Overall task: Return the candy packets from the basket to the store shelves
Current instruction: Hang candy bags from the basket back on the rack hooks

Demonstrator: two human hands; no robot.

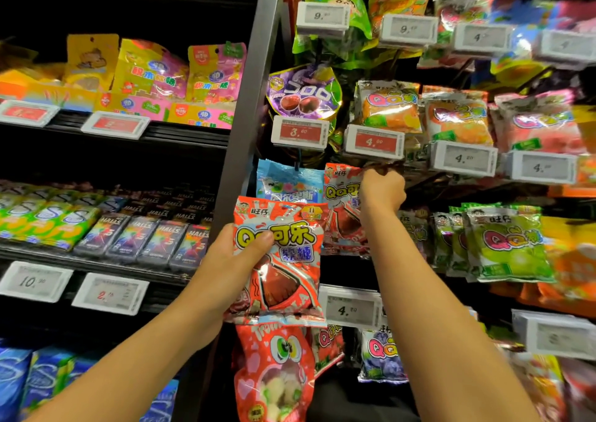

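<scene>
Red cola packet (280, 257) gripped by left hand (232, 254); right hand (382, 189) clenched at hung packets.

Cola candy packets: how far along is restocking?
Done: one red cola packet already hangs on the hook. In hand: the right hand is at that packet's top; the left hand grips a second cola packet. Left: hanging that one. The basket isn't visible.

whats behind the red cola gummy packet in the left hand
Behind the red cola packet show a blue packet and a matching hanging packet; anything lower is covered.
</scene>
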